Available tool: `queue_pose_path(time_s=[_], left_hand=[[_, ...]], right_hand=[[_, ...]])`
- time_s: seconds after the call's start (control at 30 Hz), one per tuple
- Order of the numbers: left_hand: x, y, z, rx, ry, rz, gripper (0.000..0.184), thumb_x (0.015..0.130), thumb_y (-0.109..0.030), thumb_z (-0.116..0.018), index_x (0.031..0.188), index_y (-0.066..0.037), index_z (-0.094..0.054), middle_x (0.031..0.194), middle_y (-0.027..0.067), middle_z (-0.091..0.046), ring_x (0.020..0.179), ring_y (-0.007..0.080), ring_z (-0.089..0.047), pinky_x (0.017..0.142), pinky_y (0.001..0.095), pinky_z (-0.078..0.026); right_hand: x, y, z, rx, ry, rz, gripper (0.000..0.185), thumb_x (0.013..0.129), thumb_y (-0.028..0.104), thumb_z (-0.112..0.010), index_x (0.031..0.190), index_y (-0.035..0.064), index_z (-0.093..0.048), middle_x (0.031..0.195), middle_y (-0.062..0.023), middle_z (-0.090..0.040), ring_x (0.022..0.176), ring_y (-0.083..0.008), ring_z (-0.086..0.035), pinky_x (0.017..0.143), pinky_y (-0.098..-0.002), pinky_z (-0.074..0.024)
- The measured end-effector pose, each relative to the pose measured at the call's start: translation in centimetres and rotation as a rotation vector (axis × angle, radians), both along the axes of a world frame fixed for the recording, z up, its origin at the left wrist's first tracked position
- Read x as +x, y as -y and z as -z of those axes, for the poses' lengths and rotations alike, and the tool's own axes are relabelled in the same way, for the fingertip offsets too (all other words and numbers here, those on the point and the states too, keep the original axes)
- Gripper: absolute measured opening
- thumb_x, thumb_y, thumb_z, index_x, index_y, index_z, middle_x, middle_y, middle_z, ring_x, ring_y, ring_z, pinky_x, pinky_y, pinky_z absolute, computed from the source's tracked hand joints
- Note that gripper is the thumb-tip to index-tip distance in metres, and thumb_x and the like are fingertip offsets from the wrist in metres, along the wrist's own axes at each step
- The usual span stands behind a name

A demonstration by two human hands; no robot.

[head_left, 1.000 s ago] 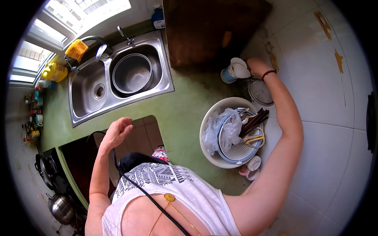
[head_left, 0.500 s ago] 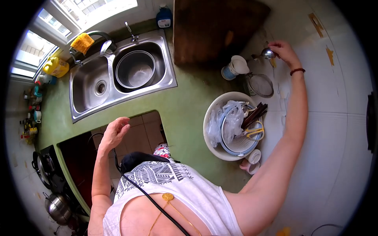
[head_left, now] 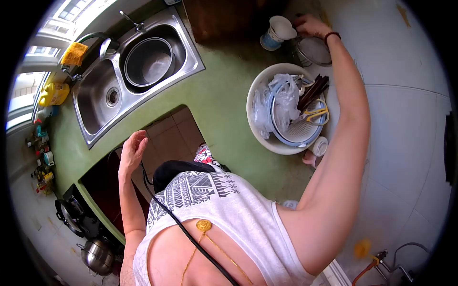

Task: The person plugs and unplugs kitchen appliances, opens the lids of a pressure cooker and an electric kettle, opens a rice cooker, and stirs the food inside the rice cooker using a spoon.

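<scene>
Two things are sitting closest to the right hand [head_left: 311,25]: a round strainer [head_left: 315,51] and a white flared cup [head_left: 282,27], both at the far right of the green counter [head_left: 222,100], by the tiled wall. The strainer is resting just below the hand in the view, and the cup is opening beside the fingers, over a blue-patterned container [head_left: 270,41]. The right fingers are bending away from the camera in shadow, so whether they are pinching anything cannot be told. A dark beaded bracelet [head_left: 333,35] is circling that wrist.

Nearer the person, a large white basin [head_left: 253,119] is holding a blue-rimmed colander [head_left: 295,137], clear plastic bags [head_left: 287,99], dark chopsticks [head_left: 316,89] and yellow-handled scissors [head_left: 316,113]. A pink cup [head_left: 309,158] is standing beside the basin, partly hidden by the right arm.

The left hand [head_left: 132,151] is hanging above the gap in the counter, its fingers loosely bent and slightly spread. Beyond it, a double sink [head_left: 194,66] is holding a deep metal pot [head_left: 155,64] in its right bowl. An orange sponge [head_left: 74,54] is perching near the tap, and a yellow bottle [head_left: 53,94] is standing by the window.
</scene>
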State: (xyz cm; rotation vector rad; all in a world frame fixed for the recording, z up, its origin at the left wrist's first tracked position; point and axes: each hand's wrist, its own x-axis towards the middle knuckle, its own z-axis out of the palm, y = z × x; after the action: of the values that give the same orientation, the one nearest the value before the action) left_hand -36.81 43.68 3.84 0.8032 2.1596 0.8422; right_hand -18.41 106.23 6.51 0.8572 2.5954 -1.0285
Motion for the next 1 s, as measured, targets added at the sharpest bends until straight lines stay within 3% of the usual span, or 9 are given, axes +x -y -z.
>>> queue_pose_path(time_s=[0.33, 0.47, 0.53, 0.6, 0.63, 0.73, 0.83, 0.87, 1.0], left_hand=[[-1.0, -2.9, 0.6, -0.04, 0.056, 0.073, 0.027, 0.083, -0.014, -0.055, 0.105, 0.001, -0.05, 0.082, 0.0053, -0.055, 0.063, 0.0097, -0.046, 0.06, 0.0227, -0.041], [-1.4, -4.2, 0.8, -0.053, 0.053, 0.095, 0.027, 0.082, -0.014, -0.055, 0.104, 0.001, -0.05, 0.082, 0.0069, -0.056, 0.062, 0.0109, -0.047, 0.06, 0.0233, -0.042], [-1.6, -5.1, 0.8, -0.048, 0.033, 0.109, 0.027, 0.082, -0.014, -0.055, 0.104, 0.002, -0.05, 0.082, 0.0076, -0.057, 0.061, 0.0115, -0.047, 0.059, 0.0238, -0.042], [-1.3, -6.0, 0.4, -0.06, -0.01, 0.153, 0.026, 0.081, -0.013, -0.055, 0.102, 0.002, -0.051, 0.081, 0.009, -0.057, 0.059, 0.0126, -0.048, 0.056, 0.0246, -0.042], [-1.2, -6.4, 0.0, -0.057, -0.014, 0.138, 0.026, 0.081, -0.013, -0.055, 0.102, 0.002, -0.051, 0.081, 0.009, -0.057, 0.059, 0.0126, -0.048, 0.056, 0.0246, -0.042], [-0.8, -7.2, -1.0, -0.034, -0.019, 0.168, 0.024, 0.083, -0.01, -0.053, 0.104, 0.001, -0.049, 0.081, 0.0045, -0.055, 0.06, 0.0083, -0.045, 0.054, 0.0218, -0.039], [-0.7, -7.1, -1.4, 0.085, -0.009, 0.167, 0.025, 0.079, -0.012, -0.055, 0.1, 0.0, -0.052, 0.081, 0.0117, -0.057, 0.062, 0.0192, -0.053, 0.058, 0.0291, -0.044], [-0.9, -6.9, -2.1, -0.015, -0.055, 0.22, 0.024, 0.081, -0.009, -0.054, 0.103, -0.001, -0.05, 0.082, 0.0107, -0.058, 0.068, 0.0148, -0.056, 0.062, 0.0251, -0.045], [-1.3, -4.5, -0.8, 0.136, -0.187, 0.229, 0.023, 0.08, -0.012, -0.055, 0.101, -0.002, -0.051, 0.086, 0.0132, -0.058, 0.078, 0.0251, -0.057, 0.069, 0.0323, -0.046]], right_hand=[[2.3, 6.9, -8.3, 0.262, -0.406, 0.099, 0.016, 0.078, 0.017, -0.055, 0.084, 0.002, -0.059, 0.066, -0.0024, -0.058, 0.058, -0.0078, -0.053, 0.052, -0.0208, -0.0426], [7.8, 15.7, -10.2, -0.14, -0.255, 0.1, 0.017, 0.082, 0.019, -0.054, 0.081, 0.0021, -0.059, 0.063, 0.0, -0.057, 0.055, -0.0051, -0.051, 0.05, -0.0194, -0.0409], [9.9, 17.5, -5.8, -0.149, -0.168, 0.173, 0.014, 0.075, 0.013, -0.057, 0.076, 0.0001, -0.06, 0.058, -0.0052, -0.058, 0.054, -0.0123, -0.055, 0.051, -0.0239, -0.0432], [11.0, 18.3, -0.7, 0.431, -0.252, 0.134, 0.016, 0.073, 0.011, -0.053, 0.085, 0.0047, -0.06, 0.082, -0.0127, -0.06, 0.075, -0.0313, -0.057, 0.066, -0.0362, -0.0457], [11.6, 18.2, 1.6, 0.669, -0.115, 0.095, 0.02, 0.073, 0.009, -0.051, 0.091, 0.0068, -0.058, 0.091, -0.0122, -0.057, 0.082, -0.0303, -0.055, 0.07, -0.0387, -0.045], [11.9, 17.9, 4.9, 0.722, -0.138, 0.109, 0.017, 0.073, 0.007, -0.05, 0.088, 0.0067, -0.057, 0.089, -0.0117, -0.052, 0.085, -0.0305, -0.052, 0.07, -0.0392, -0.0446], [11.8, 17.9, 5.5, 0.755, -0.142, 0.057, 0.015, 0.07, 0.007, -0.054, 0.085, 0.0057, -0.053, 0.09, -0.0114, -0.05, 0.087, -0.0303, -0.049, 0.073, -0.0388, -0.0428], [11.6, 17.9, 5.4, 0.763, -0.18, 0.043, 0.018, 0.068, 0.006, -0.059, 0.084, 0.0065, -0.052, 0.091, -0.0107, -0.051, 0.088, -0.0308, -0.049, 0.072, -0.0387, -0.0426], [11.7, 16.2, 4.6, 0.663, -0.132, -0.089, 0.009, 0.069, 0.013, -0.057, 0.074, 0.007, -0.053, 0.074, -0.0123, -0.055, 0.071, -0.0318, -0.053, 0.06, -0.0395, -0.0423]])
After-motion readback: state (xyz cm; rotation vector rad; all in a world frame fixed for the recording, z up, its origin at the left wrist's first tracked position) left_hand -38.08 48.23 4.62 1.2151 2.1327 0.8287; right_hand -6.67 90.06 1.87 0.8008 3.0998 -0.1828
